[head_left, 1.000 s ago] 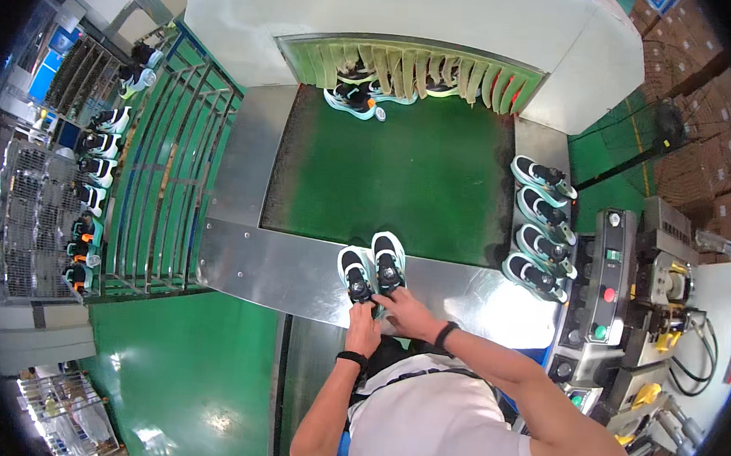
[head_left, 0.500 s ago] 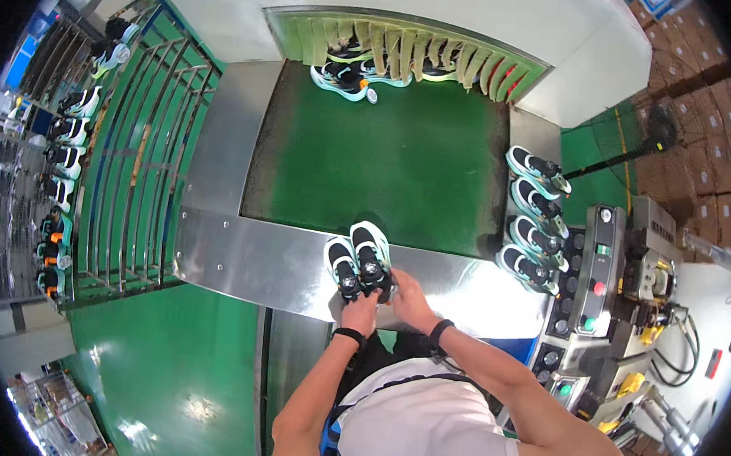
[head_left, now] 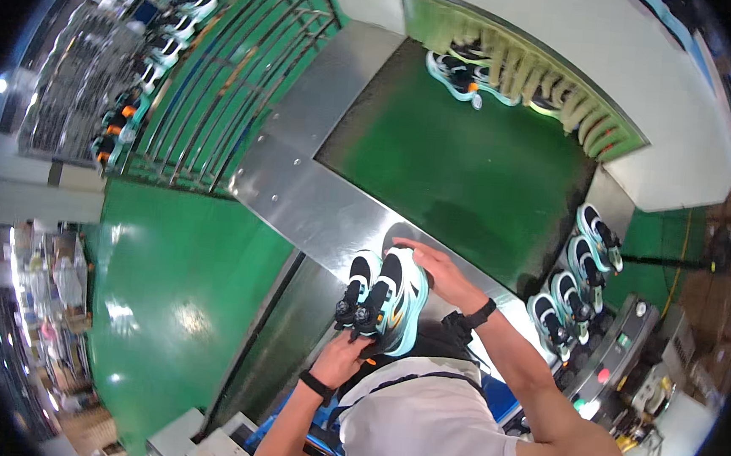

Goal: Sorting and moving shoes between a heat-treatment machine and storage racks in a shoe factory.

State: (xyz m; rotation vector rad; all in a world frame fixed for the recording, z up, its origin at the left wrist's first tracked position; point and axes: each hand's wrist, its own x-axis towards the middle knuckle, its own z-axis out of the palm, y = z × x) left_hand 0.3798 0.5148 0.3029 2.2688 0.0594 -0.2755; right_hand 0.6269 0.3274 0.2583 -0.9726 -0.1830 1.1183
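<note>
A pair of black, white and mint sneakers is close to my body by the steel table edge: a left sneaker (head_left: 362, 279) and a right sneaker (head_left: 404, 307), side by side with toes pointing away. My left hand (head_left: 341, 358) is closed around their heel ends, its fingertips partly hidden by the shoes. At the toe of the right sneaker, my right hand (head_left: 438, 274) has its fingers stretched out, touching or very near the toe. The right sneaker is tilted, so its mint sole side shows.
Beyond the steel table (head_left: 301, 177) lies a green conveyor belt (head_left: 462, 175). More sneakers (head_left: 452, 75) sit by the strip curtain (head_left: 528, 78). Several sneakers (head_left: 585, 260) line the right edge beside a button panel (head_left: 615, 356). A metal rack (head_left: 231, 83) stands left.
The pair has come off the steel top toward my body and tilted. My right hand has gone from the heels to the toe. The whole view has turned left.
</note>
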